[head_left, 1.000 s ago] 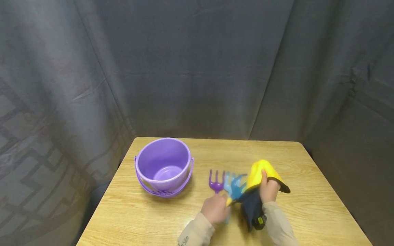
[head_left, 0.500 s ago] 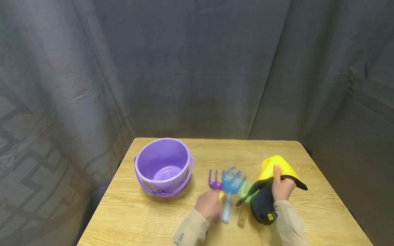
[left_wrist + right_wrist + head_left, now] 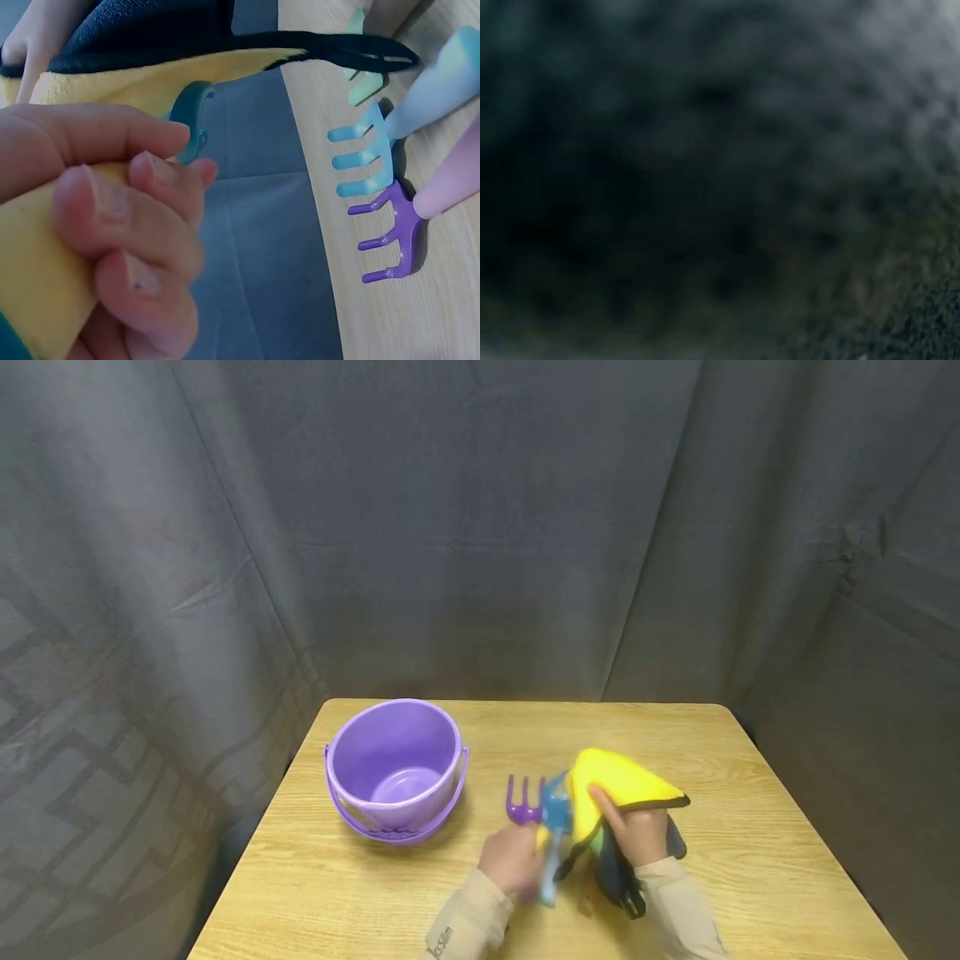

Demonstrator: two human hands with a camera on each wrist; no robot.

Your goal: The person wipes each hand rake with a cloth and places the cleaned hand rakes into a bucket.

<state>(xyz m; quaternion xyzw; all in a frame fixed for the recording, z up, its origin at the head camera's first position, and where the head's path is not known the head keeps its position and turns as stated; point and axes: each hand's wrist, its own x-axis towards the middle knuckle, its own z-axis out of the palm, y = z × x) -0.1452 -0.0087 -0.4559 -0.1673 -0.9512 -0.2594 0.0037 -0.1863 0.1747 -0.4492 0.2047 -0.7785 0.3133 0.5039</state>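
Observation:
My left hand (image 3: 512, 860) grips the yellow handle of a toy hand rake (image 3: 556, 799) with a blue head. In the left wrist view the fingers curl round that handle (image 3: 45, 255). My right hand (image 3: 643, 837) holds a yellow and black cloth (image 3: 622, 778). Its yellow side lies against the blue head and hides part of it. Below hang the cloth's dark folds. A purple toy rake (image 3: 522, 812) and a light blue one (image 3: 367, 157) lie on the table beside my left hand. The right wrist view is only a dark blur.
A purple bucket (image 3: 401, 814) with its handle lowered stands on the left of the wooden table (image 3: 337, 902). A green rake (image 3: 366, 88) lies past the light blue one, mostly covered by the cloth in the head view. Grey curtains (image 3: 465, 527) hang around the table.
The right hand and cloth first moved right, off the blue rake head, then came back left over it. The left hand moved slightly left, still gripping the yellow handle.

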